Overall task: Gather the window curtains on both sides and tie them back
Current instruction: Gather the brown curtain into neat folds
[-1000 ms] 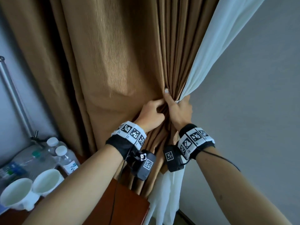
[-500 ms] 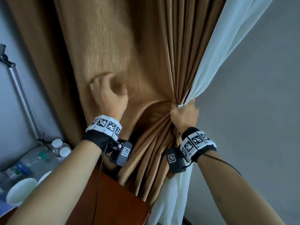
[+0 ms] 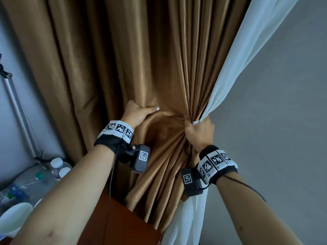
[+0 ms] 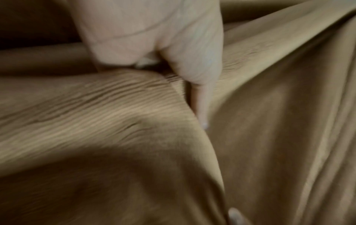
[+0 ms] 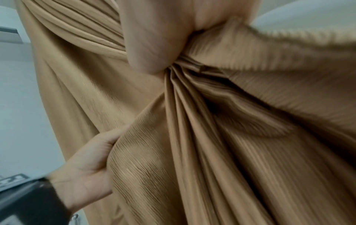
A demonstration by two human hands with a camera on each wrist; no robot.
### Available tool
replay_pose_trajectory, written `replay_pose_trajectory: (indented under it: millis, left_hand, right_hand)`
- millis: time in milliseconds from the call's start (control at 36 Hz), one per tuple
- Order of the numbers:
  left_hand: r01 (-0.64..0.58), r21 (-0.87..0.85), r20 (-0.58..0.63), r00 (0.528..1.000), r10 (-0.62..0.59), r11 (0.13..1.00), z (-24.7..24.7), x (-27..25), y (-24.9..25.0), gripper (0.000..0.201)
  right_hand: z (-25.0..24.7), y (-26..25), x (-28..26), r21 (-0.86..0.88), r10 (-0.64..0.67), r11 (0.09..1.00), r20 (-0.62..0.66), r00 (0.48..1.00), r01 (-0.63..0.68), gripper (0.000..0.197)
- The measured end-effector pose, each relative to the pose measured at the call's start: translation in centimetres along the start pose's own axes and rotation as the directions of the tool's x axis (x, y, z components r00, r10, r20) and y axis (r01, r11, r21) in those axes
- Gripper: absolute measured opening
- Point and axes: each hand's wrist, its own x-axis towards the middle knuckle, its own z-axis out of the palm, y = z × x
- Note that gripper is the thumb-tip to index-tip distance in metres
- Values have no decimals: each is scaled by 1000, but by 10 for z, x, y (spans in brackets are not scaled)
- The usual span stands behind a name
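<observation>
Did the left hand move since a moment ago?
Yes. The left hand has swung right, back toward the right hand that grips the bunched brown fabric curtain, pulling a fold along.

The left hand enters from 12 o'clock and pinches a fold of the brown curtain; one finger lies along the crease toward 6 o'clock.

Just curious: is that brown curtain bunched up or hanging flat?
Partly bunched: the right hand grips the brown curtain pleats; the left hand gathers more.
</observation>
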Motion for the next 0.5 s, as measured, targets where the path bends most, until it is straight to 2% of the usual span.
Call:
replay_pose_trajectory:
  millis: [56,83,194,278,361,444,500]
  left_hand:
    - [-36,137,-72,996,46,990,11,-6,0,65]
    - [-62,188,-70,995,76,980,15,-11,-1,63]
    - [-116,307,58,993,103,945,26,-29,2,33]
    - [-135,408,23,990,138,903,31,-30,7,35]
    - [-97,472,28,995,95,876,38,-29,13,35]
    - [-129,524,117,990,79,842,45,-34,10,18]
    - [-162,479,169,981,90,863,46,-40,6,12]
  right_hand:
    - [2,0,2,-17,-7,1000,-13,1000,7,46]
    - [4,0,3,-25,-18,1000,-18,1000,17,46]
    - [8,1,6,-38,-30,999,-10,1000,29,45]
    - [13,0,3,-14,-29,999,28,999,29,41]
    - [18,-2,-5,2,-60,998,71,996,60,42]
    - [17,-8,-7,49,-54,998,85,995,50,53]
    - [15,-14,-6,79,-30,997,133,991,20,66]
